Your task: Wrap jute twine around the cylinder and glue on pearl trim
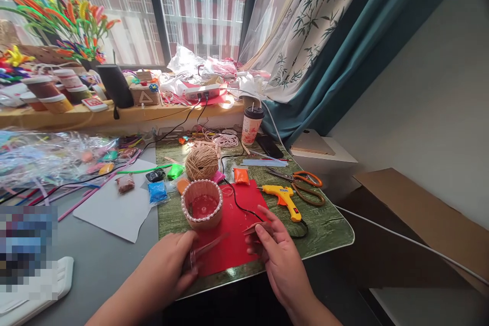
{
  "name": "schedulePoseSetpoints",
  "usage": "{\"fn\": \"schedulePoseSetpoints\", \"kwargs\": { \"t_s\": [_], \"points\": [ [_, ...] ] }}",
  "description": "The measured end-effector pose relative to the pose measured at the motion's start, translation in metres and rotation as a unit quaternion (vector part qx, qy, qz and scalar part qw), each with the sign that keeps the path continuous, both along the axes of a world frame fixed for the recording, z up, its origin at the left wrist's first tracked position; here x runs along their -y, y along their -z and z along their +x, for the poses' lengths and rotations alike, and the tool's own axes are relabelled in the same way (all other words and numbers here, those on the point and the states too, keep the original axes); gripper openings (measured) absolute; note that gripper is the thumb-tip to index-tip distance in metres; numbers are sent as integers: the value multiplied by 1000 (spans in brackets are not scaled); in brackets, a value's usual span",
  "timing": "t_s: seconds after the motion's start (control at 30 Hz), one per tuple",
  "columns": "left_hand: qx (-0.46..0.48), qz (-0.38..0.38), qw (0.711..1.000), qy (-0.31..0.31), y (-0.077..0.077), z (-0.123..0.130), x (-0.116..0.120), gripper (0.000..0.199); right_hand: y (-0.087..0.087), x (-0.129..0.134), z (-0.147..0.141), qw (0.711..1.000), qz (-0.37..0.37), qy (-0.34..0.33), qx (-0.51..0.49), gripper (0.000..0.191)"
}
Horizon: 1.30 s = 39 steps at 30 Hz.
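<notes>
Over the front of the red sheet (239, 249), my left hand (178, 260) is closed around a thin, see-through strip (212, 245), blurred by motion. My right hand (280, 260) pinches a small, flat, reddish-brown piece (254, 227) between thumb and fingers; its kind does not show clearly. Between and beyond the hands stands a round cup (202, 218) with a bead-trimmed rim and a clear-looking inside. A yellow hot glue gun (284, 198) lies on its side just beyond my right hand. Behind the cup rests a ball of twine (202, 162).
Orange-handled scissors (305, 181) lie to the right, near the table's edge. Blue (157, 192) and orange (241, 175) clay packets lie around the cup. A lidded paper cup (252, 125) stands at the back. Black cord (244, 209) crosses the red sheet. White paper (118, 214) lies left.
</notes>
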<state>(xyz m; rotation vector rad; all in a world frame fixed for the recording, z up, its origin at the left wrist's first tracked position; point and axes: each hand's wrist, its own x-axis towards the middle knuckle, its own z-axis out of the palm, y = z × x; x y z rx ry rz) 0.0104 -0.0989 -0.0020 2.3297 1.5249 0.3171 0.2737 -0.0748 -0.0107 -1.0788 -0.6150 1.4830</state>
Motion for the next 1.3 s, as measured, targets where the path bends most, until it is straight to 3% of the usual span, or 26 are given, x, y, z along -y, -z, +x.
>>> {"fn": "schedulePoseSetpoints", "kwargs": {
  "t_s": [0.07, 0.33, 0.6, 0.7, 0.87, 1.07, 1.2, 1.3],
  "points": [
    [25, 6, 1000, 1, 2, 0, 1, 25, 0, 4, -5, 999, -13, -47, -18, 55],
    [49, -8, 999, 22, -6, 11, 4, 24, 5, 8, -20, 978, -40, -157, -129, 23],
    [76, 9, 996, 37, -19, 17, 5, 25, 2, 16, -41, 961, -43, -248, -115, 55],
    [56, -23, 998, 22, -20, 22, 4, 25, 6, 18, -48, 962, -16, -268, -57, 52],
    [64, -96, 993, -5, -20, 24, 4, 33, 10, 19, -46, 945, 62, -299, 119, 16],
    [64, -135, 989, -10, -18, 30, 0, 44, 11, 12, -45, 911, 123, -339, 201, 17],
    [68, -158, 985, -13, -21, 37, -4, 37, 4, -4, -43, 874, 175, -372, 259, 14],
    [86, -152, 984, -23, -23, 36, -7, 33, -2, -13, -40, 850, 224, -361, 311, 13]
  ]
}}
